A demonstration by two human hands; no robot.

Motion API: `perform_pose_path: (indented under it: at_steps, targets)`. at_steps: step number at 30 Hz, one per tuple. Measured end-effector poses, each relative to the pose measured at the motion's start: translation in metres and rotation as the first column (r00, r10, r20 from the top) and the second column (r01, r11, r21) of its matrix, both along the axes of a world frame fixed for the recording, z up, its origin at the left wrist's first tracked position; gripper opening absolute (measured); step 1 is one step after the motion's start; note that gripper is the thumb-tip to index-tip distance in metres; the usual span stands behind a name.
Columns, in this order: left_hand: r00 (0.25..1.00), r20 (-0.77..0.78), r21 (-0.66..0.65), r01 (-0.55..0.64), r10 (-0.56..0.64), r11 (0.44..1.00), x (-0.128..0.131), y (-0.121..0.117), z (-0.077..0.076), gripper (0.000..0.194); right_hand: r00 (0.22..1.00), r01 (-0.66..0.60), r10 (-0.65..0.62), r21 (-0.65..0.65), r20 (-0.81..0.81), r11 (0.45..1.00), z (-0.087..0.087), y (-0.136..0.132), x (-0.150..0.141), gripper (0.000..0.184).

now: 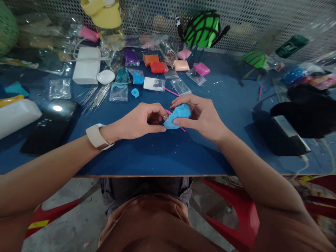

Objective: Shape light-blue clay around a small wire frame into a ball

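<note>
A lump of light blue modelling clay is held over the front middle of the blue table. My right hand is closed around its right side, thumb in front and fingers behind. At the lump's left edge, my left hand has curled fingers, with the thumb and fingertips pinching the clay's tip. A thin shiny bit, perhaps wire, shows by my left fingertips; its shape is too small to tell. A thin pink tool lies under the clay, partly hidden by it. A small blue clay piece sits beyond my left hand.
Coloured clay packets, including an orange one, lie at the back. Wires and a phone are left, near a white box. A green-and-black turtle-like model stands behind. A black device lies right.
</note>
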State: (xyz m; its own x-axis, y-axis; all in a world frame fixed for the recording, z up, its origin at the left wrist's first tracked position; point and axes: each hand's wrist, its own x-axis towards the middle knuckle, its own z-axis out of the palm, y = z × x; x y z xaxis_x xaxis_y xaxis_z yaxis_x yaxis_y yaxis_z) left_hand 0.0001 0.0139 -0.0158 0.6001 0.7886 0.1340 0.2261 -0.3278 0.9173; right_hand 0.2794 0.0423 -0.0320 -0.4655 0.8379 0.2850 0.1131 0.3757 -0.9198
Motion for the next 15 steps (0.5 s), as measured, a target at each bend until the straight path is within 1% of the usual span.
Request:
perform_pose_path:
  at_steps: [4, 10, 15]
  targets:
    - [1.000, -0.007, 0.030, 0.018, -0.018, 0.999, -0.0007, 0.0005, -0.0019, 0.021, 1.000, 0.001, -0.001, 0.009, 0.009, 1.000, -0.0010, -0.0012, -0.0011, 0.054]
    - [0.996, -0.088, 0.136, 0.035, -0.023, 0.990, -0.0017, -0.0001, -0.0045, 0.024, 0.993, 0.002, -0.015, 0.107, 0.120, 0.994, 0.0061, -0.0063, 0.0004, 0.045]
    - [0.994, -0.104, 0.181, 0.037, -0.018, 0.983, -0.0002, -0.0022, -0.0026, 0.027, 0.995, -0.011, -0.001, 0.110, 0.101, 0.994, 0.0075, -0.0083, -0.0014, 0.045]
